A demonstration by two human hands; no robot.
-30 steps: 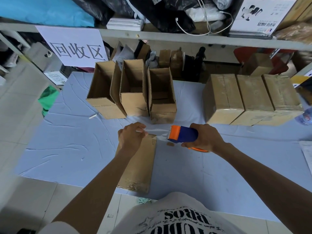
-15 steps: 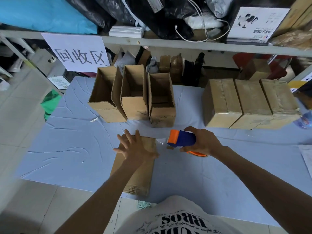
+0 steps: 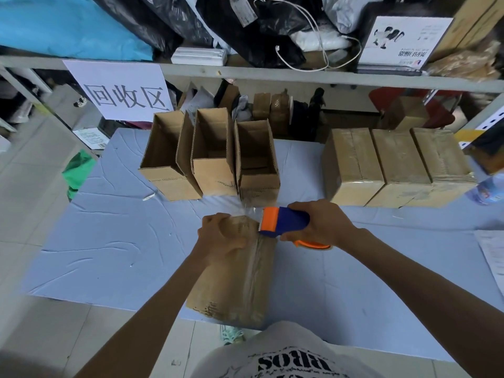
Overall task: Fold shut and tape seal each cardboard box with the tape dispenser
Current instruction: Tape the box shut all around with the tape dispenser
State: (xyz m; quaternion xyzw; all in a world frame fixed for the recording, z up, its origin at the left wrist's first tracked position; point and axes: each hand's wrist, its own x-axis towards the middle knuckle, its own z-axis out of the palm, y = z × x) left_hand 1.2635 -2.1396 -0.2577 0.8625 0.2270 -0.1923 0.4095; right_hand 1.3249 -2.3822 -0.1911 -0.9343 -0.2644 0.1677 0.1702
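The person's left hand (image 3: 221, 236) is gripping the far end of a closed cardboard box (image 3: 234, 282), its fingers (image 3: 211, 222) curling over the top far corner and clamping the cardboard. The box is lying lengthwise on the blue-covered worktop (image 3: 109, 241), with its near end reaching the front edge just ahead of the person's torso. The right hand (image 3: 324, 225) is holding a blue and orange tape dispenser (image 3: 283, 222), with its fingers (image 3: 300, 207) wrapping tightly around the blue body. The dispenser's orange front is touching the box's far right corner. A short stretch of clear tape (image 3: 249, 211) is glinting between the dispenser and the far end of the box. A glossy strip is running along the box's top.

Farther back on the worktop, three open boxes (image 3: 212, 154) are standing side by side, flaps up. Three sealed boxes (image 3: 398, 162) are sitting in a touching row to their right. A paper sign (image 3: 122, 91) with large characters is hanging from the shelf (image 3: 272, 75) behind.
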